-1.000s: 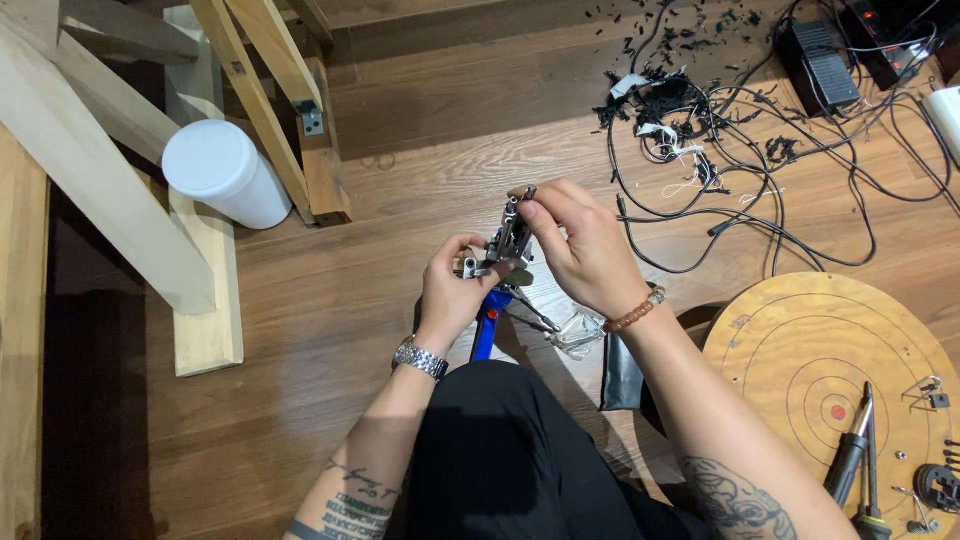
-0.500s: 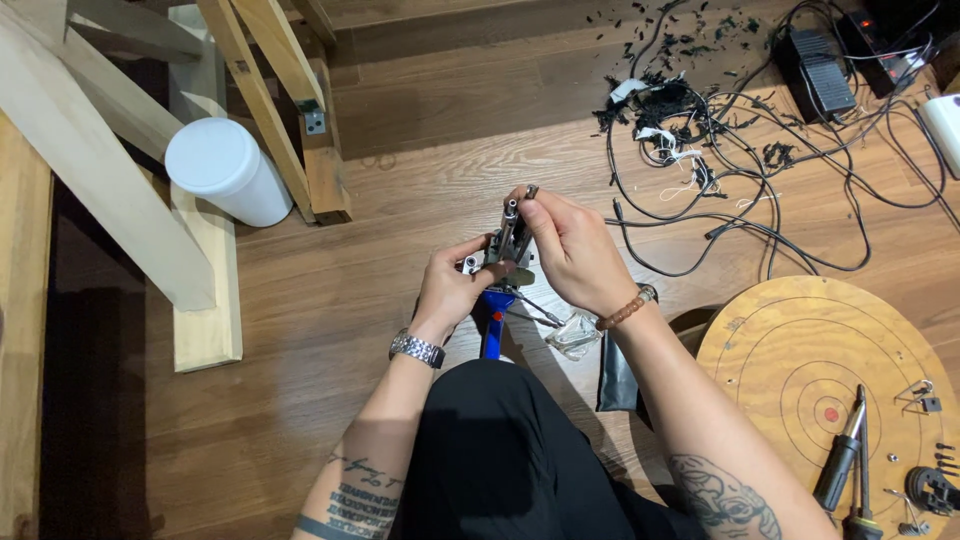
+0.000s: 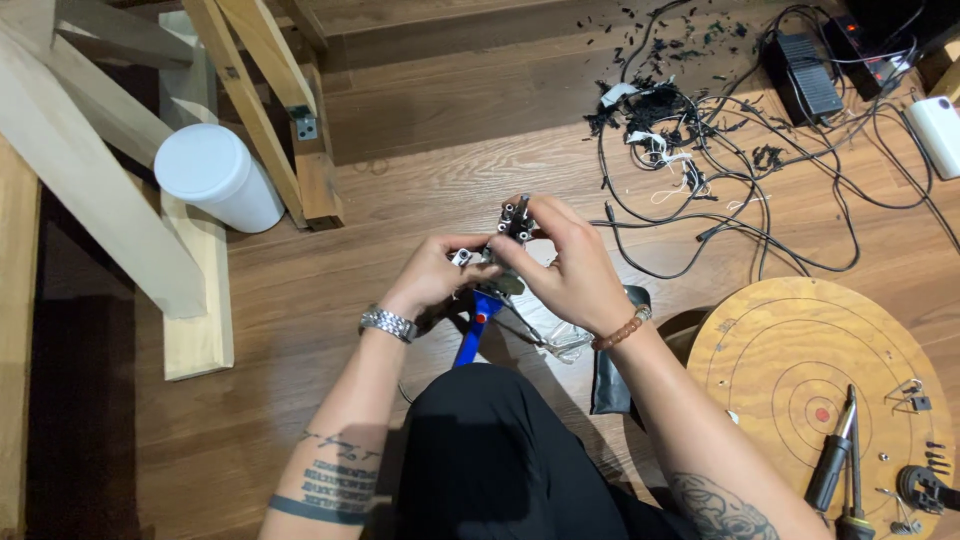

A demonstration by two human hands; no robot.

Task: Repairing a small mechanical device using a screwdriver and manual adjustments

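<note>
Both hands meet over the wooden floor in the middle of the head view. My left hand point(image 3: 432, 277), with a metal watch at the wrist, grips the lower part of a small dark mechanical assembly point(image 3: 510, 226) with silver fittings. My right hand point(image 3: 565, 270), a bead bracelet at its wrist, pinches the top of the same assembly with thumb and fingers. Below the hands lies a blue-handled tool point(image 3: 474, 329) on the floor, next to a clear plastic piece point(image 3: 566, 342). Much of the assembly is hidden by my fingers.
A white cylindrical container point(image 3: 215, 176) stands by slanted wooden beams point(image 3: 250, 70) at the left. Tangled black cables point(image 3: 740, 190), dark scraps and a power brick point(image 3: 805, 78) lie at the upper right. A round wooden board point(image 3: 780, 370) at the lower right carries screwdrivers point(image 3: 835, 460) and small parts.
Both hands have stayed together on the assembly, shifting only slightly. The view itself moved a little; the fingers of my right hand sit higher on the part.
</note>
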